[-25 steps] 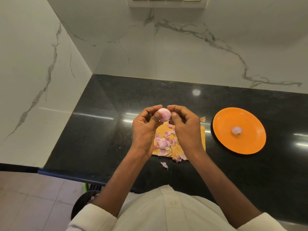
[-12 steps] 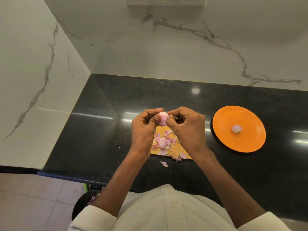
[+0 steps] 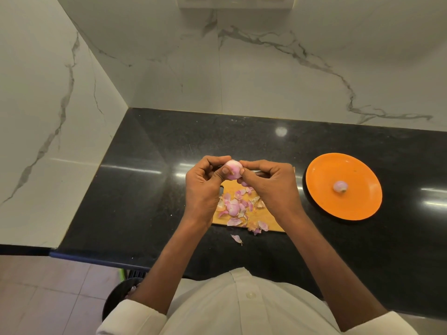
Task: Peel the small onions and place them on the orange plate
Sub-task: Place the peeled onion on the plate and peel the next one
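Pinching a small onion [image 3: 232,169] between them, the left hand [image 3: 205,184] and right hand [image 3: 271,187] look mid-peel. One peeled onion [image 3: 340,186] sits on the orange plate [image 3: 358,201]; another seems to wait among skins on the cutting board [image 3: 273,220].

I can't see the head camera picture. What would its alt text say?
Two bare hands, left hand and right hand, hold a small pink onion above a wooden cutting board littered with onion peels. To the right, an orange plate on the black countertop holds one peeled onion.
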The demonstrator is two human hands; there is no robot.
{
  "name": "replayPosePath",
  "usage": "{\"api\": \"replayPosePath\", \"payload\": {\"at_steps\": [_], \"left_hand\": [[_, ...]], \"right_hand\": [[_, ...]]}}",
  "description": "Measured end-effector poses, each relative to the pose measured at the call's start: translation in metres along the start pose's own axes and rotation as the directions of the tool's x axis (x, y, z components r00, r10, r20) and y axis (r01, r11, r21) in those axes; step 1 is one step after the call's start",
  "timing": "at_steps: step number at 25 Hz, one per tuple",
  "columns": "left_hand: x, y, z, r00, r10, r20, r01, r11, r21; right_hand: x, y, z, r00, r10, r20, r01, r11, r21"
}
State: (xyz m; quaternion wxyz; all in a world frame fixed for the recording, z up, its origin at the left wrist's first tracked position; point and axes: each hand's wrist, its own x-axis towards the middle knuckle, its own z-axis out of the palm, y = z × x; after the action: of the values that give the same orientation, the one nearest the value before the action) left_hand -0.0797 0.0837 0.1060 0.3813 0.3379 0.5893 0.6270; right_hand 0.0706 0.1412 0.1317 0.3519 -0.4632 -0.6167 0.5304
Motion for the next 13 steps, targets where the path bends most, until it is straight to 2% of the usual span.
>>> {"api": "replayPosePath", "payload": {"at_steps": [9,11,13], "left_hand": [[0.001,-0.003,0.004,0.999,0.002,0.054,-0.006,0.998,0.060],[0.001,-0.001,0.003,0.999,0.003,0.051,-0.007,0.998,0.065],[0.002,0.002,0.002,0.999,0.008,0.042,-0.009,0.999,0.033]], "right_hand": [[0.005,0.004,0.005,0.989,-0.067,-0.133,0.032,0.968,-0.248],[0.005,0.006,0.001,0.994,-0.058,-0.090,0.036,0.974,-0.222],[0.005,0.004,-0.003,0.999,-0.033,-0.027,0.031,0.997,-0.077]]}}
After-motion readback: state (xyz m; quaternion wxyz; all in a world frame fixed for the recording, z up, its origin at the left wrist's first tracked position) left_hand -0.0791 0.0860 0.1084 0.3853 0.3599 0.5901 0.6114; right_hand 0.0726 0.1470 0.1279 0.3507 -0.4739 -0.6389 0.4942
